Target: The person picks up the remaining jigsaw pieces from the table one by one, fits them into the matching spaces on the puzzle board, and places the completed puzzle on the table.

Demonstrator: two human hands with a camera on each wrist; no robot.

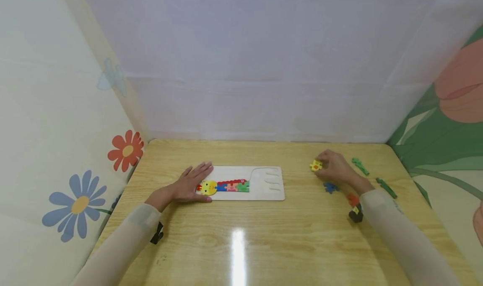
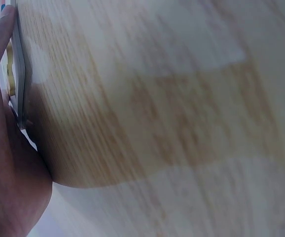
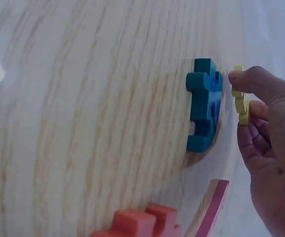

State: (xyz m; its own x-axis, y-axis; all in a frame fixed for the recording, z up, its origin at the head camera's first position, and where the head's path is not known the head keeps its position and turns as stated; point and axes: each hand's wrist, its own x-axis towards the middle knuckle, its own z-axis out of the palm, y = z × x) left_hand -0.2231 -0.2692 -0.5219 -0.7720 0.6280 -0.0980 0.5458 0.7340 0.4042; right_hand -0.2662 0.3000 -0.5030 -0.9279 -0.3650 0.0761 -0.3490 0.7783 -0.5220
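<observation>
A white puzzle board (image 1: 266, 193) lies on the table with a giraffe's yellow head and blue, pink and green neck pieces set in it. My left hand (image 1: 190, 184) rests on the board's left end, fingers extended, thumb along the near edge. In the left wrist view, only part of that hand (image 2: 9, 163) and the board's edge (image 2: 19, 79) show. To the right of the board, my right hand (image 1: 337, 167) pinches a yellow puzzle piece (image 1: 316, 165) with an orange diamond. The right wrist view shows thumb and fingers holding this yellow piece (image 3: 240, 101) edge-on.
A blue puzzle piece (image 1: 330, 188) lies just below my right hand. Two green pieces (image 1: 360, 166) (image 1: 386, 187) lie right of it. An orange piece (image 1: 352, 200) is partly covered near the right wrist. Walls border the wooden table (image 1: 279, 240) at back and sides.
</observation>
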